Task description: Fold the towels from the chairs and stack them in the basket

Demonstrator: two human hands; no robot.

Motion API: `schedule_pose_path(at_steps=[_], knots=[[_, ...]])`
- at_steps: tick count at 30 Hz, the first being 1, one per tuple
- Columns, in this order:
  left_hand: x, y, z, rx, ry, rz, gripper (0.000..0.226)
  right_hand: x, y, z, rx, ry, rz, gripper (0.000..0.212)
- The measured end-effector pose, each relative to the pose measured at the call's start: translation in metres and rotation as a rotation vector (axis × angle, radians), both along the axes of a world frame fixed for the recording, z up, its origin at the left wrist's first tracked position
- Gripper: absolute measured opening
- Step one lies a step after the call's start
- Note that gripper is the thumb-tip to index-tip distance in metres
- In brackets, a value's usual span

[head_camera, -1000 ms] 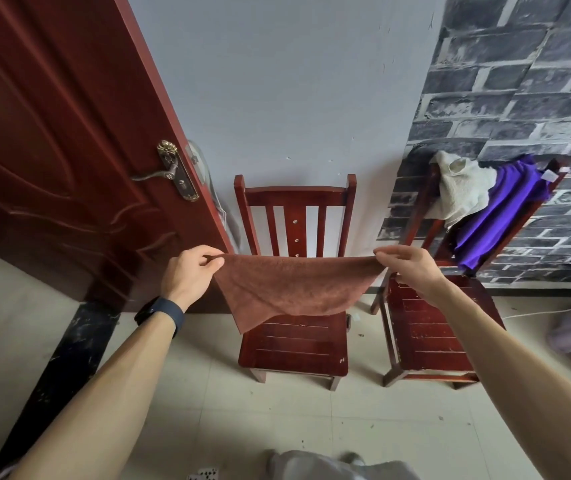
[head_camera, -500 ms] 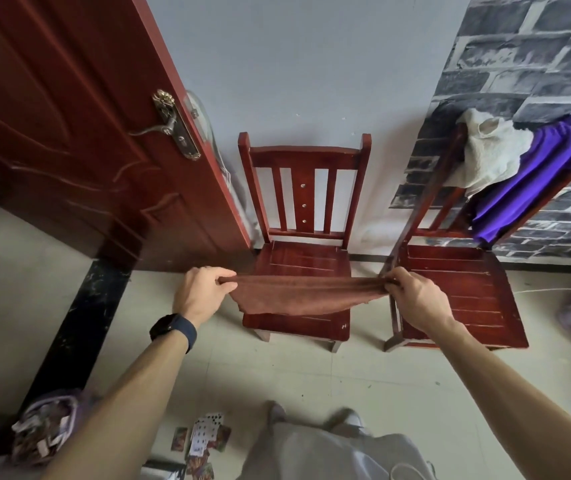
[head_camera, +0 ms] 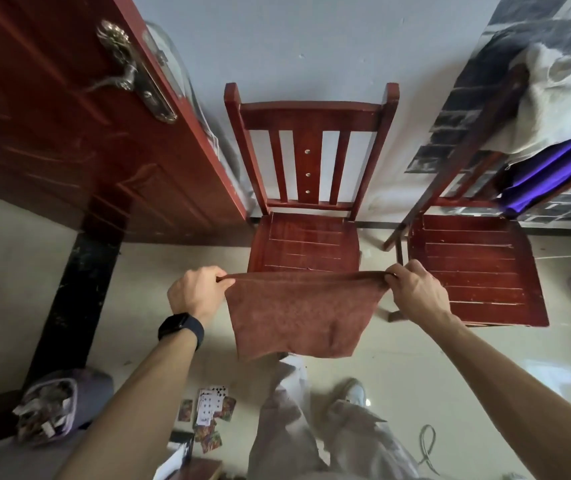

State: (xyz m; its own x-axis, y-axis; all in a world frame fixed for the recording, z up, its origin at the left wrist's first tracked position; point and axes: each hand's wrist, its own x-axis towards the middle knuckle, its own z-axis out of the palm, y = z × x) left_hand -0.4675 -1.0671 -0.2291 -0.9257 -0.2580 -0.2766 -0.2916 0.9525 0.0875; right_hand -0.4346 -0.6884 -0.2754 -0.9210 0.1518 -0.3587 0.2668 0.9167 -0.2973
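A dark red door (head_camera: 52,133) is standing open on the left, just beside the middle chair (head_camera: 306,244), which is backing against the pale wall. The right chair (head_camera: 474,271) is carrying a cream towel (head_camera: 551,98) and a purple towel (head_camera: 554,168) over its back. The brown towel (head_camera: 298,313) is hanging in the air, hiding the middle seat's front edge. The left hand (head_camera: 195,294) and right hand (head_camera: 415,292) are each pinching a top corner, pulling the edge taut. Playing cards (head_camera: 211,407) are lying on the floor below.
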Motion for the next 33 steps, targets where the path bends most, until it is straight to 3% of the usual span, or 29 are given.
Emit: schedule_pose_path(at_steps=[7,13,20,23,26,28,30,33], knots=[[-0.114,0.009,-0.111,0.041,-0.082,-0.106,0.027,-0.098,-0.021,-0.097,-0.015,-0.118,-0.287,0.028],[-0.189,0.004,-0.221,0.235,-0.146,0.043,0.024,-0.168,-0.034,-0.186,-0.141,-0.113,-0.557,0.029],[-0.245,0.006,-0.288,0.553,-0.068,0.272,0.015,-0.222,-0.042,-0.236,-0.245,0.035,-0.646,0.025],[-0.253,0.010,-0.304,0.582,-0.009,0.243,0.011,-0.230,-0.043,-0.244,-0.260,0.072,-0.612,0.029],[-0.251,0.005,-0.325,0.649,-0.121,0.194,0.044,-0.221,-0.044,-0.248,-0.331,-0.010,-0.529,0.054],[-0.233,0.000,-0.337,0.634,-0.197,0.156,0.054,-0.198,-0.047,-0.254,-0.344,-0.080,-0.552,0.066],[-0.197,-0.004,-0.345,0.491,-0.220,0.136,0.045,-0.159,-0.049,-0.268,-0.262,-0.150,-0.592,0.064],[-0.127,-0.007,-0.354,0.408,-0.261,0.282,0.032,-0.087,-0.057,-0.292,-0.165,-0.308,-0.689,0.048]])
